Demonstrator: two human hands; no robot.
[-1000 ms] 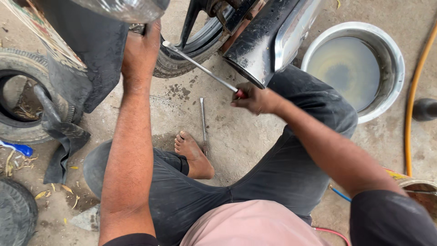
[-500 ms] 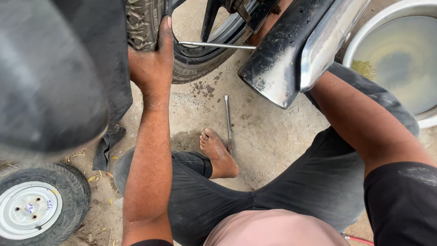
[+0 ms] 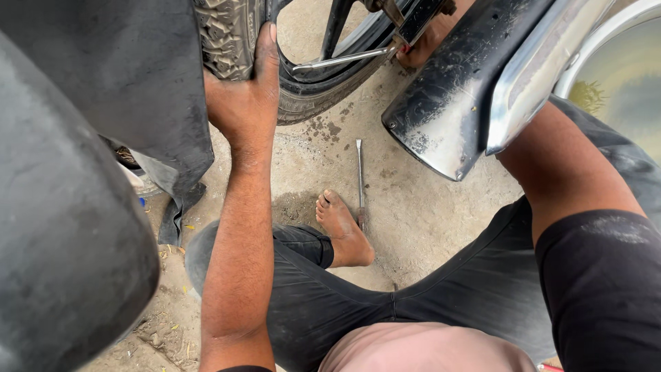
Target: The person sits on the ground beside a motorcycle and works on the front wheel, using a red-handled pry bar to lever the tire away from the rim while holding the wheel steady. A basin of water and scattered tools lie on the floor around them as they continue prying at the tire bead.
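My left hand [image 3: 242, 96] is pressed flat against the tread of a motorcycle tyre [image 3: 227, 34] at the top, fingers pointing up and gripping its edge. A thin metal lever [image 3: 337, 60] is wedged between tyre and rim and runs to the right. My right hand [image 3: 418, 54] holds the lever's far end and is mostly hidden behind a black mudguard with a chrome edge [image 3: 468, 103]. A second metal lever [image 3: 359, 176] lies on the concrete beside my bare foot [image 3: 342, 231].
A large black rubber tyre [image 3: 69, 227] and a hanging black rubber sheet [image 3: 138, 89] fill the left side. A metal basin of murky water [image 3: 620, 76] stands at the top right. My dark-trousered legs [image 3: 441, 289] are folded on the concrete floor.
The view has moved closer to the wheel. My left hand stays on the tyre. My right hand has followed the lever up behind the mudguard, out of plain sight.
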